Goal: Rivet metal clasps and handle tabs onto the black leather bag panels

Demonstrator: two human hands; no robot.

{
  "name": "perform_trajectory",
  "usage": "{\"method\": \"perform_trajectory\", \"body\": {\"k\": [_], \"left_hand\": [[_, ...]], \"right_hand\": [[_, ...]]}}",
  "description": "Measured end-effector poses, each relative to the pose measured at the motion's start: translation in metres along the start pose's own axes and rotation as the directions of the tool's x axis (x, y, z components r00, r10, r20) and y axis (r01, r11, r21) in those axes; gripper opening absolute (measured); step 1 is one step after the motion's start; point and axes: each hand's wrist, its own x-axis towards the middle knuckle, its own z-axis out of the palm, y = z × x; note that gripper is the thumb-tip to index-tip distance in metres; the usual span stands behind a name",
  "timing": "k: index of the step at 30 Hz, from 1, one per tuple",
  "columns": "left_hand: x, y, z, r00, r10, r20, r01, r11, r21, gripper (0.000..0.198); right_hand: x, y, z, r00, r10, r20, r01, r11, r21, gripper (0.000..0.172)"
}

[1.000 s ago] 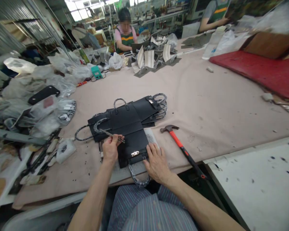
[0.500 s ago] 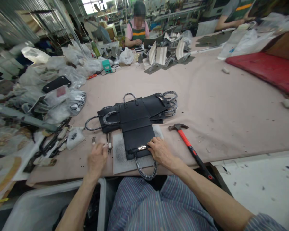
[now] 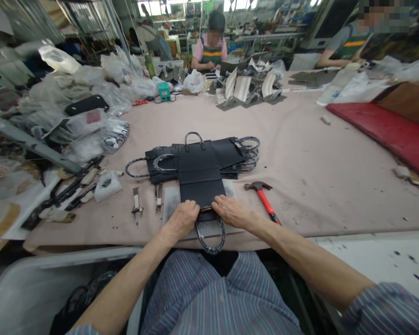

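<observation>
A black handbag panel lies unfolded in front of me, its near end over a speckled pale board. My left hand and my right hand grip the two sides of its near end, fingers closed on the strap with the metal clasp between them. A wrapped loop handle hangs toward my lap. Beneath and beyond lie more black bag panels with wrapped handles. Left of the board are two small metal tools.
A claw hammer with a red handle lies to the right. Plastic bags heap up at the left, above a grey bin. A red board is at the right. Two people work across the table.
My left hand has moved right, from beside the metal tools onto the bag panel's near end. The clasp strap now tilts between both hands. The view has shifted a little.
</observation>
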Motion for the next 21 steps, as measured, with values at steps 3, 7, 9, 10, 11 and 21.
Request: {"method": "perform_trajectory", "body": {"k": [3, 7, 9, 10, 11, 21], "left_hand": [[-0.013, -0.010, 0.005, 0.995, 0.042, -0.093, -0.050, 0.995, -0.085, 0.028], [-0.030, -0.027, 0.016, 0.968, 0.128, -0.217, -0.182, 0.952, -0.248, 0.041], [-0.035, -0.035, 0.021, 0.953, 0.163, -0.256, -0.237, 0.926, -0.294, 0.043], [-0.037, -0.037, 0.024, 0.946, 0.170, -0.277, -0.255, 0.916, -0.309, 0.044], [-0.038, -0.039, 0.026, 0.938, 0.174, -0.300, -0.270, 0.909, -0.317, 0.045], [-0.041, -0.026, 0.030, 0.886, 0.146, -0.441, -0.253, 0.948, -0.194, 0.037]], "right_hand": [[-0.006, 0.005, 0.004, 0.999, -0.008, -0.038, 0.009, 0.999, 0.033, 0.026], [-0.017, 0.016, 0.008, 0.996, -0.027, -0.082, 0.035, 0.994, 0.102, 0.033], [-0.023, 0.022, 0.009, 0.993, -0.066, -0.095, 0.080, 0.985, 0.150, 0.035], [-0.026, 0.024, 0.010, 0.990, -0.091, -0.108, 0.110, 0.976, 0.186, 0.035], [-0.028, 0.026, 0.012, 0.985, -0.116, -0.129, 0.143, 0.963, 0.228, 0.034], [-0.044, 0.010, 0.053, 0.870, 0.061, -0.489, 0.183, 0.881, 0.436, 0.039]]}}
